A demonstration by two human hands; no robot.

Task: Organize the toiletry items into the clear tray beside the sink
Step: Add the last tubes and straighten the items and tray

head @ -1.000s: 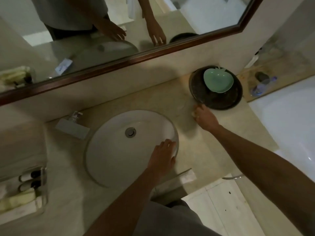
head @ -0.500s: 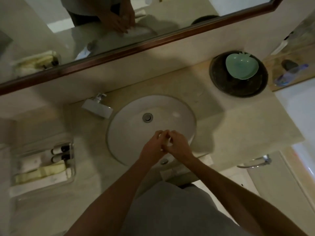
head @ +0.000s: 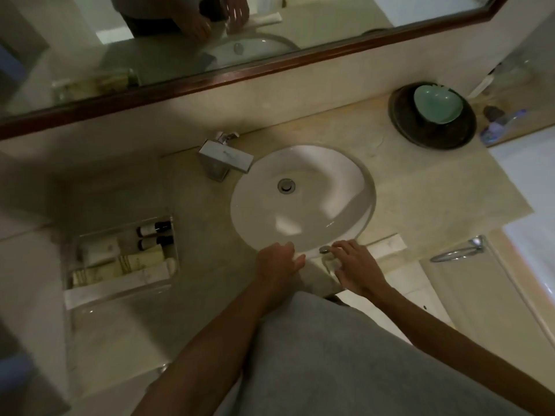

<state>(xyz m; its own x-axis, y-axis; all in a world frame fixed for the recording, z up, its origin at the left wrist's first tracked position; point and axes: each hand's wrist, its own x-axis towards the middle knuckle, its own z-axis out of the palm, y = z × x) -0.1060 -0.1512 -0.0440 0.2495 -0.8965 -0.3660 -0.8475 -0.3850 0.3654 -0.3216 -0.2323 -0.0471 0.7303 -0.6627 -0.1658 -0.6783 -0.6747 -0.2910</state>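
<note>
The clear tray (head: 120, 291) sits on the counter left of the white sink (head: 303, 199). It holds two dark-capped small bottles (head: 154, 232), a white tube and pale yellow packets. My left hand (head: 277, 261) is at the sink's front rim, its fingers curled around a small pale item (head: 300, 259) that barely shows. My right hand (head: 359, 271) is just to the right, fingers spread over the counter's front edge beside a small round metal fitting (head: 324, 250). A faint clear shape lies under its fingertips; I cannot tell what it is.
A chrome faucet (head: 225, 157) stands behind the sink on the left. At the back right a dark round tray (head: 432, 136) carries a green dish (head: 437, 103). A mirror runs along the wall. A towel ring (head: 456, 253) hangs below the counter on the right.
My right hand came back from the dark tray to the sink's front and met my left hand. The hands have since parted. The view has swung left, showing more of the clear tray.
</note>
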